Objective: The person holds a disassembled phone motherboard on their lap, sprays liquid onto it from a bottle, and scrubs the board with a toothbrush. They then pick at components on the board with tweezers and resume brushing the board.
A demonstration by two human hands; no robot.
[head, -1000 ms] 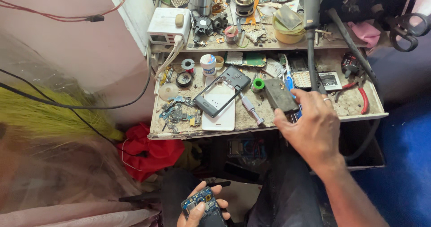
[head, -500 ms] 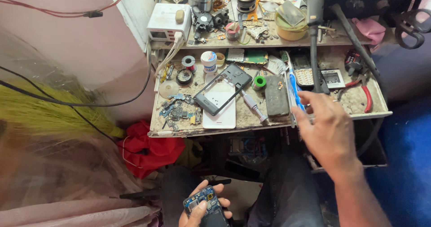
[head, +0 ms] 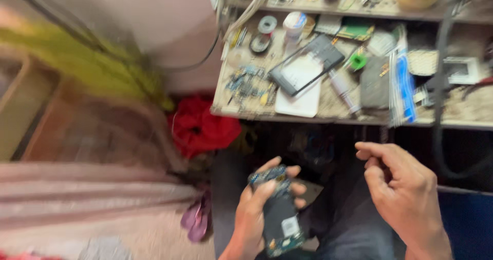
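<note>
Head view shows the left hand [head: 257, 214] clamped around an opened phone [head: 280, 219], circuitry facing up for access, below the bench's [head: 308, 117] front edge, while the right hand [head: 405, 193] curls loosely, empty.

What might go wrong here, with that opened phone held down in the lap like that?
1. The left hand alone holds the opened phone over the lap, circuit side up; it may slip and drop to the floor.
2. The right hand hangs beside it, fingers curled; a careless touch might harm the bare board.
3. The workbench edge is crowded; a white phone back lies near the edge and could be knocked off.
</note>
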